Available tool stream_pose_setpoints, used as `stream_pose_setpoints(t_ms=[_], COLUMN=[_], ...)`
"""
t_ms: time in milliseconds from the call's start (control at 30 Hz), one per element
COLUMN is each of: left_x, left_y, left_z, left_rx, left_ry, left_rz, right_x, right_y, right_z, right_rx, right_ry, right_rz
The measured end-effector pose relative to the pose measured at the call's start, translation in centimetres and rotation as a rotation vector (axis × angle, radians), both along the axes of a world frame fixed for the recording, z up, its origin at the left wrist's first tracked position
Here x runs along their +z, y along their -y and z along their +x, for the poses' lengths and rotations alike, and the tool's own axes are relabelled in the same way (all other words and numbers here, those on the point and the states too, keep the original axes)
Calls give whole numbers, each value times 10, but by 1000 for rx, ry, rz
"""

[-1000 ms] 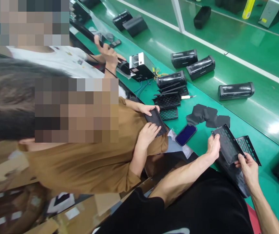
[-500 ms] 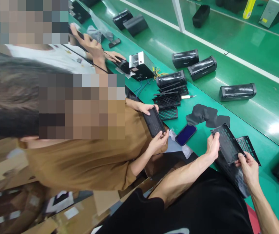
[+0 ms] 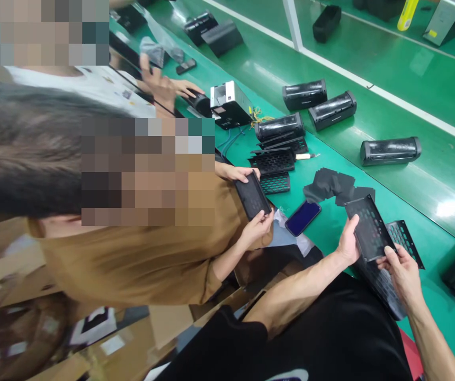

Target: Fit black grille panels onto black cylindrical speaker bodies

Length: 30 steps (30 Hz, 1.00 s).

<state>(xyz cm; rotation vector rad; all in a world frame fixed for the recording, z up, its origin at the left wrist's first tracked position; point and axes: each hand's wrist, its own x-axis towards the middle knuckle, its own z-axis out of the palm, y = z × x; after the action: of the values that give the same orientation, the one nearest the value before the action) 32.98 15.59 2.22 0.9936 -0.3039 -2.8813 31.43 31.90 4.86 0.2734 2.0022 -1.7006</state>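
Observation:
A black slotted speaker grille panel (image 3: 370, 228) is held tilted above the green bench, its shallow tray-like side facing me. My left hand (image 3: 349, 241) grips its left edge, thumb on top. My right hand (image 3: 402, 267) pinches the lower right corner between thumb and fingers. Just behind it another slotted panel (image 3: 407, 243) lies on the bench. Below my hands more dark slotted panels (image 3: 386, 288) rest near my lap, partly hidden by my right hand. Thin black mesh sheets (image 3: 332, 185) lie in a loose pile beyond my left hand.
A smartphone (image 3: 303, 218) lies left of my hands. Beside me a co-worker in a brown shirt (image 3: 163, 259) holds a similar panel (image 3: 253, 196). Several black speakers (image 3: 391, 151) stand on the green line, and a metal-cased box (image 3: 231, 105) sits farther along the bench.
The panel in my hands has tilted slightly, showing more of its inner face, and my right fingers have shifted along its corner. The far co-worker's raised hand has moved.

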Motion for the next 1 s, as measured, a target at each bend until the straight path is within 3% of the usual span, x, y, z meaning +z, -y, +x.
stream_pose_setpoints(t_ms=[100,267,367,433,500,633,733,800,867,1000], left_x=[5,9,7,5,1,-4,-3,3,15,44], left_y=[14,49,61,64,62,43,17,-2,-18,-32], left_z=[-1,-1,3,8,13,12,-2,-15,-25,-34], left_rx=[-8,30,60,68,38,-58,-106,-134,-165,-212], left_ry=[39,4,12,17,-18,-216,-294,-331,-395,-512], left_rz=[47,38,45,48,58,152,188,185,171,115], right_x=[1,-26,-37,-33,-17,49,103,126,133,126], right_y=[-21,-61,-66,-71,-81,-91,-67,-40,-16,3], right_z=[6,34,36,25,8,-26,-36,-39,-44,-60], right_rx=[178,805,922,899,790,466,364,352,345,361], right_ry=[-183,-642,-648,-565,-435,-213,-274,-359,-442,-588], right_rz=[166,784,977,916,800,702,657,688,743,821])
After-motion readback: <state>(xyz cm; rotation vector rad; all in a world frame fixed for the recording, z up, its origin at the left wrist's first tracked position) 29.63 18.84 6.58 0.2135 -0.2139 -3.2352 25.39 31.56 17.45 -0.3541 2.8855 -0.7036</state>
